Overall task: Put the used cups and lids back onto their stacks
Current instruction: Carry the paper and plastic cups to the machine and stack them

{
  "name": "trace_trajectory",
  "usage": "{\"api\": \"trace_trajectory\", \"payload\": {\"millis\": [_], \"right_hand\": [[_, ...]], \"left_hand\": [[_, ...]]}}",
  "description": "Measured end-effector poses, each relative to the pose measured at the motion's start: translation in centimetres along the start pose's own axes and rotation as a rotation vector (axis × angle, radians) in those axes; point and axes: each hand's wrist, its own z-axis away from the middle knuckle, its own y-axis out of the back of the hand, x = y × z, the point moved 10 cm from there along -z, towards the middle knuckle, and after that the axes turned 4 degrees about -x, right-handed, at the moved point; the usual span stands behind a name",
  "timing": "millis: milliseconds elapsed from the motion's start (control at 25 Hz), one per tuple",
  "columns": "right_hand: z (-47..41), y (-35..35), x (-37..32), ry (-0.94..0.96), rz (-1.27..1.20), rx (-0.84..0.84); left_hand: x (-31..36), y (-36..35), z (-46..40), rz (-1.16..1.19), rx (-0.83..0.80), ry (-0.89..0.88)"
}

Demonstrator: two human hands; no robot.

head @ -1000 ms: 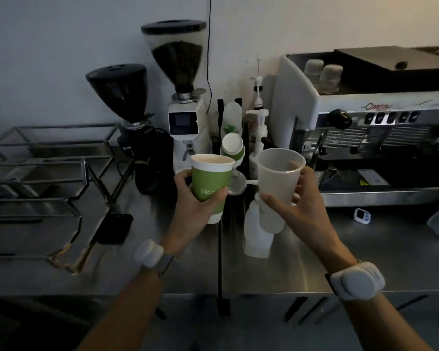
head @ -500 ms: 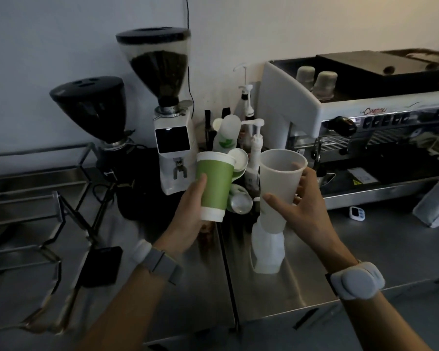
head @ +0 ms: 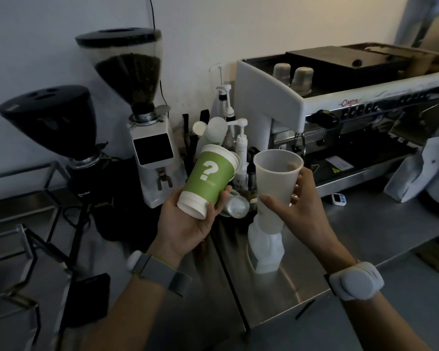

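Observation:
My left hand grips a green paper cup with a white question mark, tilted so its mouth points up and away toward a stack of paper cups lying behind it. My right hand holds a translucent plastic cup upright, mouth up, above a white plastic container standing on the counter. A clear domed lid lies on the counter between the two hands.
Two coffee grinders stand at the back left, syrup pump bottles at the centre, an espresso machine on the right. A white bag sits far right. Wire racks occupy the left of the steel counter.
The green cup has tipped from upright to leaning toward the stack behind it. The plastic cup stays held upright. The view has shifted closer and left.

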Motion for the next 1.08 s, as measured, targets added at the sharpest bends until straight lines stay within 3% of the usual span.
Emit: {"api": "trace_trajectory", "payload": {"millis": [320,1080], "right_hand": [[-0.7,0.7,1.2,-0.027,0.016,0.011],[-5.9,-1.4,0.6,-0.007,0.041,-0.026]], "left_hand": [[0.2,1.4,-1.4,0.018,-0.027,0.048],[5.6,1.0,-2.5,0.022,0.052,-0.105]]}}
